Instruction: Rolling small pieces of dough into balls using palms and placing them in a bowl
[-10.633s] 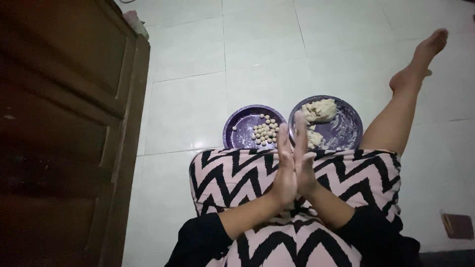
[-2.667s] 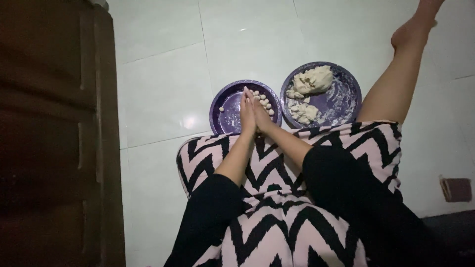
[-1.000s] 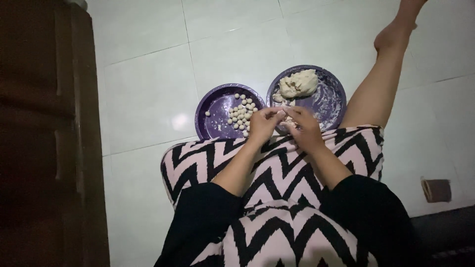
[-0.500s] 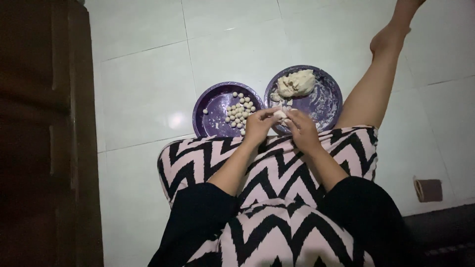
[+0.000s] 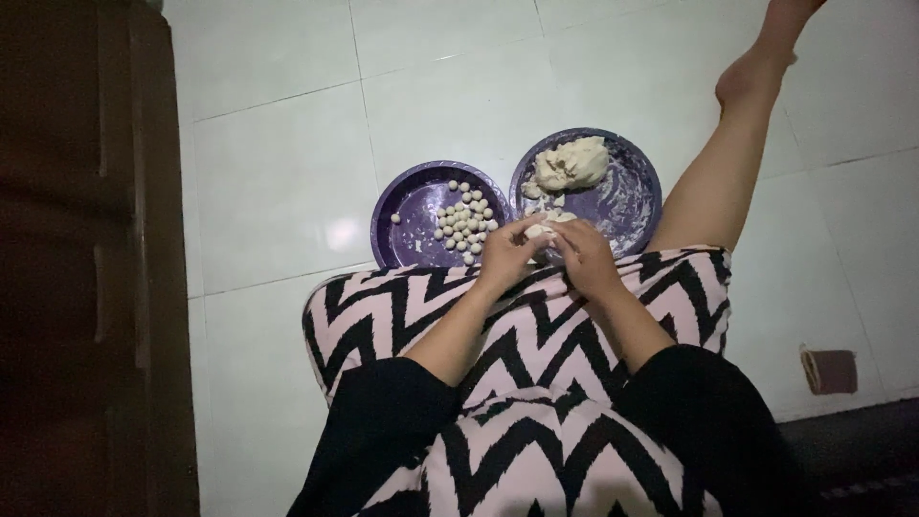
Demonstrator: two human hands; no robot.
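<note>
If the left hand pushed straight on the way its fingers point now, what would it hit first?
The left hand points up and right, so it would likely meet the dough piece pinched with the right hand first, then the right purple plate. Depth is uncertain.

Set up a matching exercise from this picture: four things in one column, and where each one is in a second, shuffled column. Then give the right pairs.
Things
1. small dough balls
2. big dough lump
3. small dough piece
4. wooden cabinet

Places
A. at the back of the right purple plate
B. along the left edge of the view
C. between the fingertips of the left hand and right hand
D. in the left purple plate

Pairs: 1-D, 2-A, 3-C, 4-B
</note>
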